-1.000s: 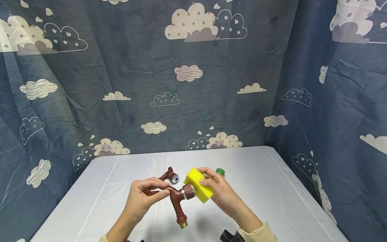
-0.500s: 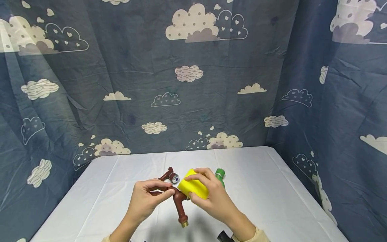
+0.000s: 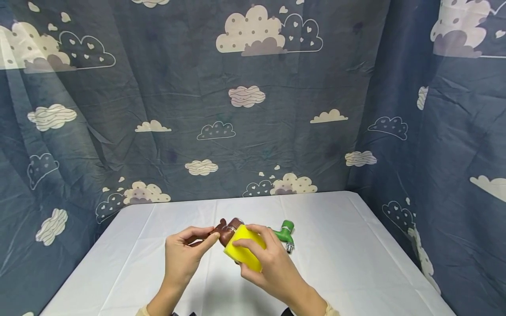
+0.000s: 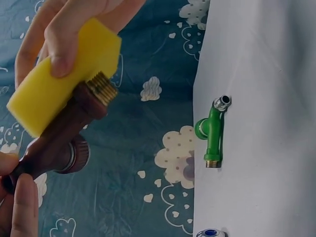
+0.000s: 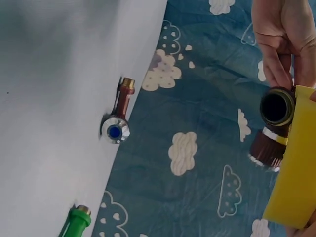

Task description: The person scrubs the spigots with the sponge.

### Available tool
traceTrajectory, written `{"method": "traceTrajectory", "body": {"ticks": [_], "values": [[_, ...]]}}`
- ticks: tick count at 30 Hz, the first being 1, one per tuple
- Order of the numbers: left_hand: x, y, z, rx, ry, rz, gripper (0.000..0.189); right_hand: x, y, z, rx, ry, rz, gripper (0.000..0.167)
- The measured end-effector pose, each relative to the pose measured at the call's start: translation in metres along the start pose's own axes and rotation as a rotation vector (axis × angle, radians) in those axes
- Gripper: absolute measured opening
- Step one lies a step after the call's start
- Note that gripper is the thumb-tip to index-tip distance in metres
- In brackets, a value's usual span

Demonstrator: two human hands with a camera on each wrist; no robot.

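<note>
My left hand (image 3: 183, 254) pinches one end of a brown faucet (image 3: 228, 233) and holds it up above the table. In the left wrist view the faucet (image 4: 66, 121) shows a brass threaded end and a ribbed knob. My right hand (image 3: 274, 265) grips a yellow sponge (image 3: 245, 251), fingers and thumb on opposite sides. The sponge (image 4: 37, 98) lies along the faucet's body, touching it, and covers part of it in the head view. In the right wrist view the faucet's round opening (image 5: 276, 107) sits beside the sponge (image 5: 296, 168).
A green faucet (image 3: 285, 235) lies on the white table (image 3: 336, 263) to the right of the sponge. Another brown faucet (image 5: 122, 106) lies on the table, mostly hidden in the head view behind the held one. A patterned dark curtain (image 3: 272, 145) surrounds the table.
The held faucet has turned, its knob swinging from lower right to upward and away. The sponge has moved from the knob end onto the faucet's body, and the right hand has shifted left.
</note>
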State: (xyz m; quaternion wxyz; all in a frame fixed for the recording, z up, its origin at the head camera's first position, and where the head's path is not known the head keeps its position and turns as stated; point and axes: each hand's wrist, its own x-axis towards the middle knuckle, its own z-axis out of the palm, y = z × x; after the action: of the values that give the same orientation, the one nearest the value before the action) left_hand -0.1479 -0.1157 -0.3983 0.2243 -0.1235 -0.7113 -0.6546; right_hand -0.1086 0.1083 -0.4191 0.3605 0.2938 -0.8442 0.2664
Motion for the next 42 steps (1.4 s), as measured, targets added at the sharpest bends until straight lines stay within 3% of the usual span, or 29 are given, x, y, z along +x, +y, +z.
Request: {"method": "traceTrajectory", "body": {"ticks": [10, 15, 19, 22, 26, 30, 35, 42], "values": [[0.006, 0.003, -0.003, -0.138, 0.11, -0.05, 0.019, -0.006, 0.002, -0.004, -0.012, 0.009, 0.011, 0.053], [0.01, 0.002, -0.006, -0.188, 0.177, -0.063, 0.019, -0.01, 0.005, -0.004, 0.01, 0.051, -0.004, 0.055], [0.01, 0.0, -0.005, -0.322, 0.197, -0.149, 0.014, -0.012, 0.008, -0.003, 0.076, 0.097, -0.008, 0.057], [0.007, -0.001, -0.002, -0.415, 0.165, -0.251, 0.011, -0.012, 0.009, -0.001, 0.146, 0.128, 0.017, 0.057], [-0.003, -0.004, 0.005, -0.457, 0.045, -0.364, 0.02, -0.011, 0.008, 0.001, 0.219, 0.177, 0.059, 0.055], [-0.011, -0.007, 0.014, -0.471, -0.033, -0.4, 0.022, -0.009, 0.009, 0.001, 0.26, 0.237, 0.092, 0.052], [-0.008, -0.006, 0.019, -0.539, 0.062, -0.394, 0.025, -0.013, 0.011, 0.0, 0.278, 0.236, 0.1, 0.052], [0.001, 0.001, 0.015, -0.627, 0.199, -0.385, 0.019, -0.019, 0.014, -0.001, 0.265, 0.213, 0.081, 0.055]]}}
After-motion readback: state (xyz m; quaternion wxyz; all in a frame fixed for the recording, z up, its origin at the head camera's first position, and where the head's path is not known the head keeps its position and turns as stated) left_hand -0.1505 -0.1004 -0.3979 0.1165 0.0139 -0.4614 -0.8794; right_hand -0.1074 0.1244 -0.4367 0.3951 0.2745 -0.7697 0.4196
